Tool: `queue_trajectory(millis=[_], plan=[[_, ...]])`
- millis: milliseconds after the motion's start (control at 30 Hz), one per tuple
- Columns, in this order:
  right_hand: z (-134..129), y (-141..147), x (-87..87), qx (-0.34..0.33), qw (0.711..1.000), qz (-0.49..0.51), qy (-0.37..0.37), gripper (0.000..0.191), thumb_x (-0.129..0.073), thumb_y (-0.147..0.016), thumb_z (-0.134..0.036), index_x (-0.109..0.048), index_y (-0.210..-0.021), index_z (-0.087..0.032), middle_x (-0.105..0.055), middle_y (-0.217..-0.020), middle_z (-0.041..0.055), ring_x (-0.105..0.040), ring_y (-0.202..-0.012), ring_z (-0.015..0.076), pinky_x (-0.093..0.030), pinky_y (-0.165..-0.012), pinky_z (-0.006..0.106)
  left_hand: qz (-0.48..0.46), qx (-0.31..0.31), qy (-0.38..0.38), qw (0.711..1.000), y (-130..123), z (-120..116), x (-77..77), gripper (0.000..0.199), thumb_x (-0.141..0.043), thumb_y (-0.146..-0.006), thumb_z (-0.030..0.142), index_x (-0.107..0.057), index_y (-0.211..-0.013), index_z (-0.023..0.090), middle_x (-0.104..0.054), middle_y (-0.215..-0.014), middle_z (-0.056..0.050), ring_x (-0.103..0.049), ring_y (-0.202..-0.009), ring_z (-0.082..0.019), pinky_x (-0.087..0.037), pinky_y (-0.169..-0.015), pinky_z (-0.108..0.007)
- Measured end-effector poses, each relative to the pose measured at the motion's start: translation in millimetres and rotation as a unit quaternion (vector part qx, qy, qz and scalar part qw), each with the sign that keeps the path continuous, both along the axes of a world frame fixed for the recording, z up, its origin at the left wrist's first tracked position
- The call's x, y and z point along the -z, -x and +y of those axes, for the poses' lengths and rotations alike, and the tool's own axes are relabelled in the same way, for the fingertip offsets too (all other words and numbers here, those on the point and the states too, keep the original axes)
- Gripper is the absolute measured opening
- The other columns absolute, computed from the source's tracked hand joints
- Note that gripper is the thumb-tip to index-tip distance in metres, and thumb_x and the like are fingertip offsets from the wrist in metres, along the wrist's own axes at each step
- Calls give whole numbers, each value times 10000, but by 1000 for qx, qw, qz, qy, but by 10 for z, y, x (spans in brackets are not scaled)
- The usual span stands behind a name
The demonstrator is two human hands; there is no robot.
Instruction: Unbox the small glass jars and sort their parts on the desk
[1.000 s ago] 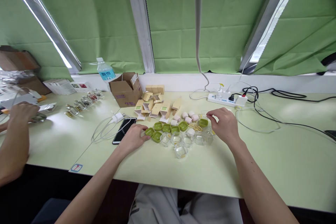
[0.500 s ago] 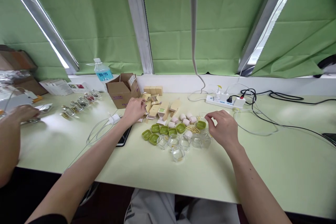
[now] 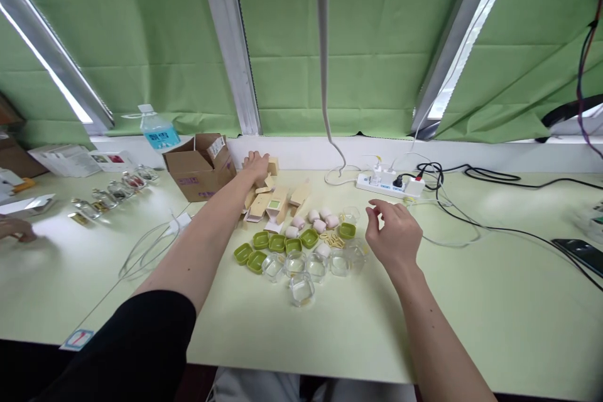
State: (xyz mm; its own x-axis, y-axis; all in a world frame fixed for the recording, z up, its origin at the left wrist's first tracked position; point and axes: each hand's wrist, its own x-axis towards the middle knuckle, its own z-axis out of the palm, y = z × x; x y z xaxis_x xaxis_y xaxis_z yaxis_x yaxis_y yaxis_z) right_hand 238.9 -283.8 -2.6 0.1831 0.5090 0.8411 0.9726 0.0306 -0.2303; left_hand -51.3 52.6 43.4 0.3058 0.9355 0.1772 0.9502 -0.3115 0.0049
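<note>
At the far edge, a grip that cannot be read

Beside the brown cardboard box [image 3: 200, 171], the left hand [image 3: 257, 168] lies over a spot where the end of a small tan block [image 3: 272, 166] shows past its fingers. The fingertips are hidden, so I cannot tell whether they are closed on anything. The right hand [image 3: 394, 233] hangs at the other end of the spread, thumb and forefinger apart, nothing visible between them.

Between the hands sit opened tan packs [image 3: 260, 207], white-pink pieces [image 3: 319, 226], green cups [image 3: 277, 243], yellow bands [image 3: 335, 240] and clear containers [image 3: 302, 289].

The left forearm crosses close by the packs; if it dips, it could shove them toward the cups. A sideways pull might bump the cardboard box, which stands just beside that hand. Near the right fingertips, a lone clear tub [image 3: 350, 215] could be brushed aside unnoticed, being see-through against the pale desk [image 3: 471, 320]. Behind that hand, a loose white cable [image 3: 452, 244] could snag on a backward sweep.
</note>
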Motion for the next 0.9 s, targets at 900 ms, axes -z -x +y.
queue_trajectory(millis=[900], plan=[[29,88,13,-23,1000,-16,12,229,-536,-1006,-249,-704,-1150,-194,-773,-854,80,-639,-824,257,-430,-735,383,41,-20,-35,998,-354,374,203,429,-686,-997,383,-624,-1349,147,-641,-1354,-138,-670,-1164,-265,-594,-977,-477]])
